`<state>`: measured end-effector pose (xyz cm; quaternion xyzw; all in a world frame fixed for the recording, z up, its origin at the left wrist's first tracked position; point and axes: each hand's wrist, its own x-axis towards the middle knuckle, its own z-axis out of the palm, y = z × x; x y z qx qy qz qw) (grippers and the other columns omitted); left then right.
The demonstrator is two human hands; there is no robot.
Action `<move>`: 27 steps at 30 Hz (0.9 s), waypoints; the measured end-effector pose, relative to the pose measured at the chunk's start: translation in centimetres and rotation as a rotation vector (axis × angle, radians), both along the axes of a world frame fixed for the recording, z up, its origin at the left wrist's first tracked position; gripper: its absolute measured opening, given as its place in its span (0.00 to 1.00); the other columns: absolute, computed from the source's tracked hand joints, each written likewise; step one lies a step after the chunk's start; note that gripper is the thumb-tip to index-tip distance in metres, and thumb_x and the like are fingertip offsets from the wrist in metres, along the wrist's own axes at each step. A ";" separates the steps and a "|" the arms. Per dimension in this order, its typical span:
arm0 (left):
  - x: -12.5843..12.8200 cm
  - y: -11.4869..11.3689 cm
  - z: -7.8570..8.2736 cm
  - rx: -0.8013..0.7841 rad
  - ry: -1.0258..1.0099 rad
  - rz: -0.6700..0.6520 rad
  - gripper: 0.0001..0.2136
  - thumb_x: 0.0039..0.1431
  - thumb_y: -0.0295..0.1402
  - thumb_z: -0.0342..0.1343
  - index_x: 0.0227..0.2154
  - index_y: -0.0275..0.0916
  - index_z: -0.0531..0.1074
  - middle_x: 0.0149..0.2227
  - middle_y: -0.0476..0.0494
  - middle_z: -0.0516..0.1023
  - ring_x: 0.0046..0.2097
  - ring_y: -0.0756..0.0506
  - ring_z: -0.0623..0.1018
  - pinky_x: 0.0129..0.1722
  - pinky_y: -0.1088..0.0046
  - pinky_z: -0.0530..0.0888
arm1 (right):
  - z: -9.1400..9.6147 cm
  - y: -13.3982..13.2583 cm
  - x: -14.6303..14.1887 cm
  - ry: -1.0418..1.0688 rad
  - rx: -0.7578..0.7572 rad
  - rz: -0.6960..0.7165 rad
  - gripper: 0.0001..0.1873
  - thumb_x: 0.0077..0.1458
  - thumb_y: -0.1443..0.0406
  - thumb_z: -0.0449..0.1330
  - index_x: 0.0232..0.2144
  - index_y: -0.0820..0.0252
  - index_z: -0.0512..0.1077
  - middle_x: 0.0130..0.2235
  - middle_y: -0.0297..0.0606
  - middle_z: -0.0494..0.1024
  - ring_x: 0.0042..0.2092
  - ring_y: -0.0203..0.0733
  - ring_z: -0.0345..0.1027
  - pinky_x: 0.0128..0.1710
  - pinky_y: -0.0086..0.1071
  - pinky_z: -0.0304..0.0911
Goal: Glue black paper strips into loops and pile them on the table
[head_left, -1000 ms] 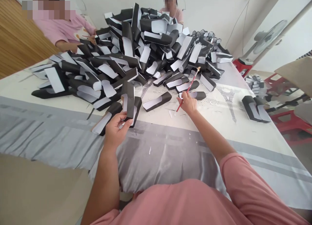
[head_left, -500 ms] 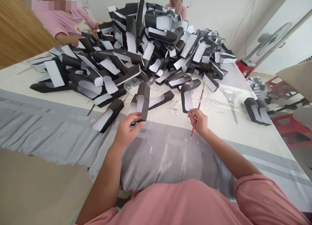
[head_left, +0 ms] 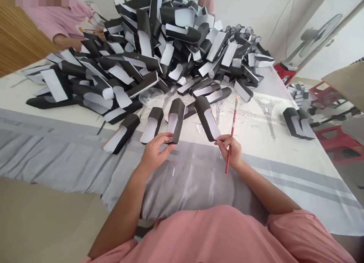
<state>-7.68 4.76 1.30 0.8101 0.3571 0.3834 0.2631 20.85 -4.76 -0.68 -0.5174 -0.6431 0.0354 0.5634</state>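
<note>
Left hand (head_left: 155,153) pinches a black paper sleeve (head_left: 176,120) at centre frame while the right hand (head_left: 231,149) clamps both a red brush (head_left: 233,120) and a second sleeve (head_left: 209,120), a crowded grip that could let either slip.

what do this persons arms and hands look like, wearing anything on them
Both are bare: the left hand and right hand wear no gloves, and no ring, watch or bracelet shows. The forearms are uncovered. A plain salmon-pink top with short sleeves covers the upper arms; the right sleeve ends near the elbow.
</note>
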 end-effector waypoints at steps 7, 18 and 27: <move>-0.1 0.2 -0.4 0.023 0.046 -0.001 0.06 0.62 0.36 0.57 0.33 0.40 0.72 0.46 0.42 0.81 0.48 0.44 0.80 0.49 0.66 0.77 | 0.1 0.8 2.7 -0.896 -0.222 -0.207 0.12 0.63 0.74 0.48 0.31 0.57 0.66 0.31 0.36 0.77 0.28 0.36 0.63 0.29 0.33 0.50; -0.5 1.0 -1.8 -0.026 0.104 0.021 0.08 0.61 0.40 0.57 0.33 0.40 0.73 0.47 0.41 0.80 0.48 0.42 0.80 0.50 0.63 0.76 | 1.9 2.5 -3.2 -1.143 -0.568 -0.025 0.13 0.65 0.75 0.47 0.44 0.58 0.68 0.38 0.41 0.75 0.37 0.41 0.66 0.31 0.35 0.49; -0.3 1.0 -2.1 -0.031 0.105 0.007 0.08 0.61 0.39 0.57 0.32 0.40 0.73 0.46 0.41 0.80 0.48 0.43 0.80 0.47 0.65 0.77 | 1.4 3.0 -3.9 -1.048 -0.553 0.014 0.15 0.63 0.76 0.46 0.45 0.58 0.67 0.40 0.40 0.78 0.36 0.40 0.69 0.29 0.32 0.51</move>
